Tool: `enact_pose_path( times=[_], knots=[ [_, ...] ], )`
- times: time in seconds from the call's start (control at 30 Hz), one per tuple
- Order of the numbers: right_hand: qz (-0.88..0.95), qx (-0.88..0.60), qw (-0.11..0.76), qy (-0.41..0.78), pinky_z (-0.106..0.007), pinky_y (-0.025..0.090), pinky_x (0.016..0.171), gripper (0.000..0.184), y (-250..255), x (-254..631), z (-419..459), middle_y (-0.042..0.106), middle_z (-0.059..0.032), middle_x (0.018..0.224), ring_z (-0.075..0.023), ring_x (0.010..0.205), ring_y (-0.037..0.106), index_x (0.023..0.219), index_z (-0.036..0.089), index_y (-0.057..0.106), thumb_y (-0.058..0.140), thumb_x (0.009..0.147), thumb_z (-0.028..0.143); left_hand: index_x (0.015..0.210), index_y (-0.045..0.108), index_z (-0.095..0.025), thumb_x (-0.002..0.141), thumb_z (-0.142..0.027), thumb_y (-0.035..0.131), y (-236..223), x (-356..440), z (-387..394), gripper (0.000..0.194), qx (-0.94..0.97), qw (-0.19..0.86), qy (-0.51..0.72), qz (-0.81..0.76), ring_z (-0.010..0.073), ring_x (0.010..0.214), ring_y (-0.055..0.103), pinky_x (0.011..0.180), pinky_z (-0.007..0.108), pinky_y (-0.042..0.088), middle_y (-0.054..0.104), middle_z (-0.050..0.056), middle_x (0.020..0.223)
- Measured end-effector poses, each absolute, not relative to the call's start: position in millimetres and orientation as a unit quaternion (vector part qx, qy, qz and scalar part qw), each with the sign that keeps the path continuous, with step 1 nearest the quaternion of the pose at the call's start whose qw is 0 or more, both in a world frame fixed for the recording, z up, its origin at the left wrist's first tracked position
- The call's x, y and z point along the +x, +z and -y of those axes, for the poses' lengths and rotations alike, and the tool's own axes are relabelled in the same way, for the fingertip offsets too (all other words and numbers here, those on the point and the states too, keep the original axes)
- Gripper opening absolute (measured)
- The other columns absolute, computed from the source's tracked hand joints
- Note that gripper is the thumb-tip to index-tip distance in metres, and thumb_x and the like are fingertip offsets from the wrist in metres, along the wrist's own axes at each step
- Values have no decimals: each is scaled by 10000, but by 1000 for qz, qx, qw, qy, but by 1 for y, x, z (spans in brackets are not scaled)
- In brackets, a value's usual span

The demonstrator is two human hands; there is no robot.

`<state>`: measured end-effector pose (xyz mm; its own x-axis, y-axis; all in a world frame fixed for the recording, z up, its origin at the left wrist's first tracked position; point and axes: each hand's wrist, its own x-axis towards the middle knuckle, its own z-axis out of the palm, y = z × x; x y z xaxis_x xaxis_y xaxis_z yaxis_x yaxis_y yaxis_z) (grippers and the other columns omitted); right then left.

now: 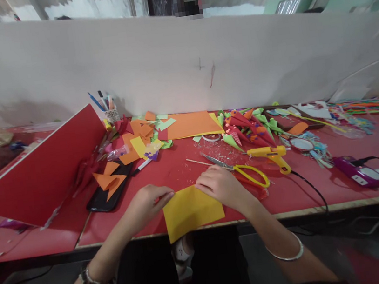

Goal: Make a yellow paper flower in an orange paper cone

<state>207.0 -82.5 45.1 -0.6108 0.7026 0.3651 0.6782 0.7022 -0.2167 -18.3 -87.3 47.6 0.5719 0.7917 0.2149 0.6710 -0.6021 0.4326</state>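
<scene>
A yellow sheet (192,212), paper or thin felt, hangs partly over the front edge of the red table. My left hand (150,204) pinches its upper left corner between thumb and fingers. On the sheet's upper edge, right of the middle, my right hand (220,184) is closed, fingers bent over it. Just beyond the right hand lie scissors (250,171) with yellow handles, blades pointing away to the left, and a thin wooden stick (197,161). A yellow glue gun (271,155) lies to their right with its black cord trailing off.
Orange sheets (190,124) and colourful scraps (141,130) lie at the back. Finished-looking red and green cone pieces (244,127) are heaped beside them. A black phone (107,196) sits left under orange scraps. A red board (45,171) leans at the left; a purple power strip (359,172) is right.
</scene>
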Motion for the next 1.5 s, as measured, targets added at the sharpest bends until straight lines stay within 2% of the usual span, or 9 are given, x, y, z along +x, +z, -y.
enact_pose_path(
  times=[0.13,0.23,0.33,0.43,0.83,0.97,1.13,1.33,1.5],
  knots=[
    [903,-368,217,-41,-362,269,932,194,44,191,85,584,-8,685,-131,688,498,714,183,554,403,837,194,753,612,-162,880,-294,375,36,-9,86,299,898,16,183,-400,124,556,553,581,234,378,631,20,610],
    [905,-345,247,-25,-310,300,894,134,40,179,88,570,6,653,-120,645,478,701,186,536,429,779,165,697,582,-155,885,-312,363,35,-4,86,329,901,-32,193,-387,117,502,518,570,248,357,600,10,561],
    [892,-364,269,-13,-253,349,696,112,34,174,88,533,15,573,-122,583,452,638,190,508,449,724,151,700,573,-159,884,-300,373,37,-1,88,306,895,-17,219,-387,109,506,504,565,238,352,607,1,577],
    [881,-386,273,-7,-244,301,578,121,31,177,86,506,22,530,-121,544,436,594,195,499,462,703,156,728,580,-169,885,-289,375,39,-3,91,285,889,11,233,-393,106,532,507,566,224,360,624,-5,610],
    [835,-472,283,14,-225,308,566,154,18,224,79,480,31,519,-108,528,445,576,192,480,450,708,120,747,609,-184,862,-322,411,44,-32,90,268,865,27,225,-447,128,599,558,565,216,387,671,-7,689],
    [820,-478,313,17,-262,369,680,105,23,224,82,577,-13,684,-148,684,518,721,193,540,447,759,163,745,612,-183,856,-338,412,48,-34,92,276,858,35,229,-458,126,584,555,552,211,386,663,-4,669],
    [851,-420,313,27,-393,229,980,174,33,205,90,607,-25,910,-167,885,523,931,209,560,478,817,311,753,615,-181,845,-333,432,48,-27,96,255,856,62,231,-459,124,598,559,564,205,390,667,-3,684],
    [871,-388,291,78,-384,228,976,160,33,190,98,625,13,756,-120,718,538,787,190,549,417,862,240,819,615,-175,820,-343,461,47,-14,104,228,824,142,272,-477,126,654,575,607,202,409,671,8,763],
    [828,-418,349,133,-293,366,809,192,32,196,102,583,9,679,-127,665,517,732,186,530,408,860,259,967,614,-160,759,-389,523,45,-16,115,322,785,313,279,-457,178,802,600,689,230,449,668,35,935]
  ],
)
